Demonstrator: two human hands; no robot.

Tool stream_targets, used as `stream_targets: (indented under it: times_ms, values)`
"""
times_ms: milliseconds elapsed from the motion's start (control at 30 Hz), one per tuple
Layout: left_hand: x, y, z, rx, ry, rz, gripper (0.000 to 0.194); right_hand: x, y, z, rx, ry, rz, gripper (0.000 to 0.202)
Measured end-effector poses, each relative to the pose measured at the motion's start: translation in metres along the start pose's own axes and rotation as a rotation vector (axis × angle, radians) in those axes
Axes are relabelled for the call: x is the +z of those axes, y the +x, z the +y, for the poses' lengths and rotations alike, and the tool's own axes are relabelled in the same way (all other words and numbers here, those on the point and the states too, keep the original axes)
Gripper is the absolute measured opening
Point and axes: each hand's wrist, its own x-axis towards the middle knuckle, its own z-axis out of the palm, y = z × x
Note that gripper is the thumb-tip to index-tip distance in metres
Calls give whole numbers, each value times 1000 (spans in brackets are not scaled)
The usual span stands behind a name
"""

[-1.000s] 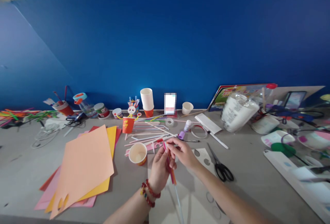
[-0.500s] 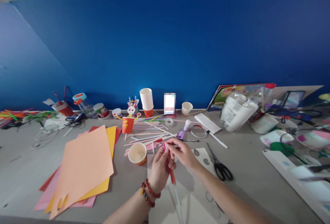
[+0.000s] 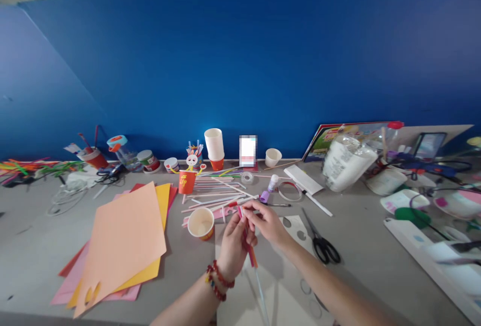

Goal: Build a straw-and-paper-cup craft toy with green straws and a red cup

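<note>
My left hand [image 3: 236,243] is closed around a narrow pink and orange strip [image 3: 251,256], perhaps folded paper, with a pale thin straw [image 3: 260,286] running down from its lower end. At the strip's upper end the fingers of my right hand [image 3: 266,222] are pinched together. Both hands meet over white paper sheets [image 3: 240,301], one with round cut-outs. An open paper cup [image 3: 201,223] stands just left of my left hand. Black-handled scissors [image 3: 326,249] lie to the right of my right hand. My fingers hide part of the strip.
Stacked coloured paper [image 3: 128,241] lies at the left. Straws [image 3: 218,191] spread behind my hands, near a red cup with a rabbit figure [image 3: 187,182]. A glue stick [image 3: 273,182] and a tape roll [image 3: 247,178] lie beyond. Stacked white cups [image 3: 214,143] stand by the blue wall.
The view has shifted very slightly. Both hands keep the same hold on the strip, with barely any visible finger movement.
</note>
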Motion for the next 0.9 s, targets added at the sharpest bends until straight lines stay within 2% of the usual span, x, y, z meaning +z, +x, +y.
stream_targets:
  times_ms: [333,433,500,567,600,633,700,767,900]
  values:
    - [2,-2,1,3,-14,-14,31,0,-2,-4,-8,6,-24,27]
    - [2,-2,2,0,-9,-31,30,-11,-5,-3,-57,-40,27,31]
    - [2,-1,3,-7,-9,-49,30,-32,-1,2,-114,-163,195,34]
    - [2,-1,3,-7,-12,-65,30,-66,11,11,-139,-429,398,36]
    - [1,-2,3,-5,-13,-72,30,-84,20,17,-108,-636,472,37]
    - [1,-2,3,-3,-15,-75,30,-103,30,22,-77,-711,487,33]
    - [0,-3,2,-4,-14,-78,30,-136,52,35,-28,-802,461,22]
    - [-1,-2,2,-6,-11,-80,29,-157,71,49,13,-894,394,13]
    - [-3,-1,1,11,-13,-87,28,-171,95,72,47,-1026,228,11]
